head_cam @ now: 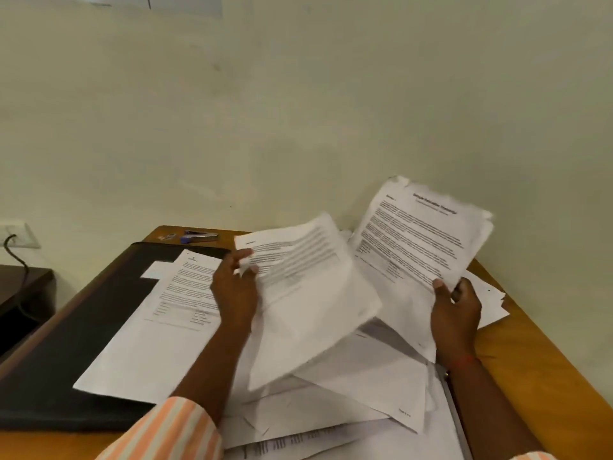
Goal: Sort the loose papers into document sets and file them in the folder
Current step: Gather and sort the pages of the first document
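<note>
1. Two hands busy: your left hand [234, 290] pinches one sheet [308, 293] by its left edge.
2. Your right hand [456, 310] grips a stack [421, 234] by its lower edge.
3. The folder [83, 343] lies on the tabletop [530, 360], left of both.

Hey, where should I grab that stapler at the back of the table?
Come down from above and pinch the stapler across its narrow body, mid-length. It lies flat, long axis along the table's far edge, nothing over it. Free the left hand first; it holds a sheet.
</note>
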